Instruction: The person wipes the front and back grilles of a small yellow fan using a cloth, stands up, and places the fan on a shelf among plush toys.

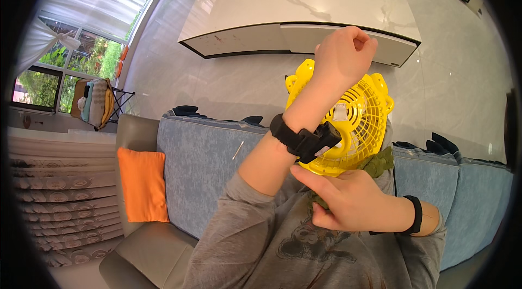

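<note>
The yellow fan [356,120] is held up in front of the chest, grille facing the camera, above a blue sofa [201,174]. The left hand [345,52] is raised over its top, fingers curled shut on the rim. The right hand [348,199] cups its base, fingers closed. An orange cushion [141,183] lies at the sofa's left.

Left hand [345,52] raised in a loose fist at the top rim of a yellow plastic fan [356,120], black wrist strap [304,139] on that forearm crossing the fan's grille. Right hand [348,199] grips the fan's lower edge with the thumb pointing left, olive-green cloth [378,164] bunched there. Blue sofa [201,164] and orange cushion [142,185] on the left, white marble table [293,6] above.
</note>
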Motion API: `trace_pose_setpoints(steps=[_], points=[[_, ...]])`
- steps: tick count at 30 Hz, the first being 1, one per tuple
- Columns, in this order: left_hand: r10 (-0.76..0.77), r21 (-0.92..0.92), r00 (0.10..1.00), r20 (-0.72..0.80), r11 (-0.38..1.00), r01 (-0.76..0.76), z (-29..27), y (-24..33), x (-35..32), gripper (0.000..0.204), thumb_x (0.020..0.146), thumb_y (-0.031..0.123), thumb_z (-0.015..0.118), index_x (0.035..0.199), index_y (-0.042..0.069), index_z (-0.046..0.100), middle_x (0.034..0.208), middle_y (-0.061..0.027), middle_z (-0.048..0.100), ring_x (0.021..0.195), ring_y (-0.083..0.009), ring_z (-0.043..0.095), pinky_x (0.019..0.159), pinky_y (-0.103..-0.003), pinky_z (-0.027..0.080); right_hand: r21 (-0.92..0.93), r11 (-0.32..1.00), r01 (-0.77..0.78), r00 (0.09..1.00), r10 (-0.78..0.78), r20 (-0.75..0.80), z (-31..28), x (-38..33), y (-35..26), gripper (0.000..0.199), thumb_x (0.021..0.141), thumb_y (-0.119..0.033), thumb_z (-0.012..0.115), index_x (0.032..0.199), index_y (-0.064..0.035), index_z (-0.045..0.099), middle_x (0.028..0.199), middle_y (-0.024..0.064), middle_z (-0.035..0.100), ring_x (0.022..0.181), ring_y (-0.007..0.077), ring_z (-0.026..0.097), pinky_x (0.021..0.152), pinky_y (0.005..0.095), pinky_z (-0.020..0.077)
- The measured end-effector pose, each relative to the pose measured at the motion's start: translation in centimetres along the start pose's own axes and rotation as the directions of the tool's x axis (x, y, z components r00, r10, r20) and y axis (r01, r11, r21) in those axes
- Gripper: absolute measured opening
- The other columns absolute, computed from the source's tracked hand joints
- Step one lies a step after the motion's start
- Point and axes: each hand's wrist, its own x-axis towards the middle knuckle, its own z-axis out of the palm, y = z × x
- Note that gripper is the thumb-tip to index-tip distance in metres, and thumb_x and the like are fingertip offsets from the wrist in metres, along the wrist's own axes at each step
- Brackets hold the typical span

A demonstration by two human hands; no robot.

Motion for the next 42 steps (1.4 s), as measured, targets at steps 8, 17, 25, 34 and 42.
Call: trace_pose_setpoints(steps=[8, 17, 25, 34, 42], points=[[0.045, 0.116, 0.989, -0.142, 0.993, -0.029, 1.2, 0.4, -0.4, 0.022, 0.085, 0.031, 0.065, 0.082, 0.009, 0.068, 0.075, -0.0044, 0.069, 0.076, -0.0270, 0.067, 0.081, -0.040, 0.045, -0.224, 0.974, 0.017, 1.000, -0.021, -0.013, 1.0, 0.8, 0.5, 0.081, 0.068, -0.007, 0.068, 0.143, 0.0004, 0.040, 0.075, 0.0064, 0.059, 0.056, 0.0251, 0.059, 0.051, 0.0341, 0.0486], [-0.036, 0.028, 0.997, -0.065, 0.999, 0.038, 0.4, 0.3, 0.1, 0.029, 0.087, 0.032, 0.065, 0.087, 0.003, 0.070, 0.079, -0.0072, 0.071, 0.076, -0.0203, 0.067, 0.078, -0.033, 0.049, -0.200, 0.980, -0.003, 0.998, -0.008, -0.056, 1.2, 0.7, 0.9, 0.065, 0.068, -0.008, 0.070, 0.129, -0.0009, 0.048, 0.075, 0.0081, 0.060, 0.059, 0.0274, 0.061, 0.053, 0.0362, 0.0494], [-0.109, -0.342, 0.992, 0.065, 0.931, 0.125, -2.2, 2.5, 0.8, 0.035, 0.091, 0.030, 0.065, 0.100, -0.004, 0.068, 0.091, -0.0073, 0.072, 0.086, -0.0151, 0.067, 0.080, -0.028, 0.051, -0.071, 0.993, 0.090, 0.995, -0.086, 0.050, 1.1, -0.7, 0.3, 0.063, 0.068, -0.011, 0.071, 0.127, -0.0021, 0.051, 0.075, 0.0074, 0.059, 0.056, 0.0253, 0.060, 0.051, 0.0339, 0.0484], [-0.126, -0.497, 0.991, 0.049, 0.857, 0.133, -1.9, 3.3, -0.3, 0.031, 0.094, 0.029, 0.061, 0.106, 0.000, 0.066, 0.101, -0.0077, 0.072, 0.097, -0.0150, 0.067, 0.086, -0.029, 0.048, 0.010, 0.999, 0.036, 0.999, -0.036, -0.014, 1.7, -0.4, 0.9, 0.056, 0.071, -0.013, 0.070, 0.124, -0.0029, 0.053, 0.071, 0.0076, 0.058, 0.055, 0.0259, 0.060, 0.048, 0.0359, 0.0480], [-0.176, -0.780, 0.979, -0.101, 0.624, 0.031, -3.7, 3.7, -1.5, 0.024, 0.099, 0.023, 0.056, 0.111, 0.004, 0.062, 0.102, -0.0076, 0.069, 0.099, -0.0178, 0.066, 0.091, -0.030, 0.046, 0.029, 0.999, -0.031, 0.980, 0.037, -0.197, -1.4, -2.0, 1.8, 0.041, 0.075, -0.011, 0.067, 0.113, -0.0075, 0.054, 0.070, 0.0081, 0.060, 0.052, 0.0285, 0.061, 0.048, 0.0379, 0.0483]])
